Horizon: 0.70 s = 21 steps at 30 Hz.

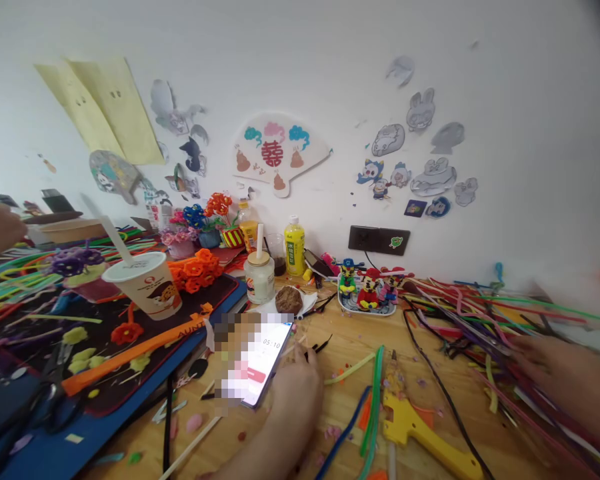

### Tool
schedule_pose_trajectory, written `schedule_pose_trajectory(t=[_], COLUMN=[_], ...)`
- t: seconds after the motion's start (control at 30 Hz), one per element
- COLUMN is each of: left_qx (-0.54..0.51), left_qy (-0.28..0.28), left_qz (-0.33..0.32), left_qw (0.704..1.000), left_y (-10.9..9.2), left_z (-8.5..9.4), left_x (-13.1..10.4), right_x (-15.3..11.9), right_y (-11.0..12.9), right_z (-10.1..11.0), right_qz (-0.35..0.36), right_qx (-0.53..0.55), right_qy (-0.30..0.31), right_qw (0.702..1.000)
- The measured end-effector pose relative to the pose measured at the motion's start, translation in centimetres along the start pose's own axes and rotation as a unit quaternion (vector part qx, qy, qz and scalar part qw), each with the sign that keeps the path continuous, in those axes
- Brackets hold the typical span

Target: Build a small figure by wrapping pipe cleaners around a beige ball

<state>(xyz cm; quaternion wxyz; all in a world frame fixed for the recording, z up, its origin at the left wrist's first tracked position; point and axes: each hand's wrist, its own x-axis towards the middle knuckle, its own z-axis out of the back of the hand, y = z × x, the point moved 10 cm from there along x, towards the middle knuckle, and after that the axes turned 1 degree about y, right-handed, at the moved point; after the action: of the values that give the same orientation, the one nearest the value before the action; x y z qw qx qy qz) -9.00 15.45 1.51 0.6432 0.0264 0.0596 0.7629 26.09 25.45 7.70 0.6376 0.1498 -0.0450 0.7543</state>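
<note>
My left hand (297,381) is beside the right edge of a lit phone (264,347) that shows 05:10. Its fingers are curled together; what they hold, if anything, is too small to make out. At the right, my right hand (545,367) reaches over a pile of coloured fuzzy stems (485,333); its fingers are blurred and partly hidden among them. A yellow glue gun (420,433) lies between the two hands, with green and blue stems (375,400) to its left.
Another person's hand (0,227) shows at the far left. Scissors (55,400) and a paper cup (147,287) are on the left mat. A candle jar (259,279), a yellow bottle (295,247) and a tray of figurines (367,308) stand near the wall. A black cable (440,387) crosses the table.
</note>
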Motion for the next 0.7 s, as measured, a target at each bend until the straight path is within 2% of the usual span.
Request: schedule_pose_trajectory(t=[0.03, 0.1, 0.17, 0.23, 0.3, 0.37, 0.43, 0.53, 0.7], left_qx=[0.0, -0.001, -0.005, -0.013, -0.023, -0.029, -0.025, -0.019, -0.013], left_qy=[0.005, 0.014, 0.021, 0.024, 0.023, 0.017, 0.003, -0.019, -0.068], left_qz=[0.001, -0.001, -0.009, -0.028, -0.052, -0.069, -0.077, -0.081, -0.09], left_qw=[1.0, 1.0, 1.0, 0.999, 0.998, 0.997, 0.997, 0.996, 0.994], left_y=[-0.1, -0.4, -0.8, -1.6, -2.5, -3.2, -3.7, -3.9, -4.3], left_z=[-0.1, -0.3, -0.4, -0.3, -0.3, -0.2, -0.2, -0.2, 0.1], left_x=[0.0, -0.1, -0.4, -0.9, -1.5, -2.0, -2.2, -2.3, -2.5], right_x=[0.3, 0.6, -0.4, -1.3, -1.3, -1.1, -0.9, -0.6, -0.1], right_y=[3.0, 11.2, 20.9, 28.6, 33.6, 36.6, 38.1, 38.6, 38.7], right_z=[0.7, 1.5, 1.2, -0.2, -2.1, -4.2, -6.1, -8.1, -9.9], right_qz=[0.038, 0.157, 0.333, 0.438, 0.474, 0.492, 0.503, 0.506, 0.486], right_qx=[0.022, 0.079, 0.086, 0.059, 0.043, 0.026, 0.007, -0.018, -0.05], right_qy=[-0.003, 0.009, 0.044, 0.076, 0.09, 0.101, 0.114, 0.125, 0.143], right_qw=[0.999, 0.984, 0.938, 0.894, 0.875, 0.864, 0.857, 0.854, 0.861])
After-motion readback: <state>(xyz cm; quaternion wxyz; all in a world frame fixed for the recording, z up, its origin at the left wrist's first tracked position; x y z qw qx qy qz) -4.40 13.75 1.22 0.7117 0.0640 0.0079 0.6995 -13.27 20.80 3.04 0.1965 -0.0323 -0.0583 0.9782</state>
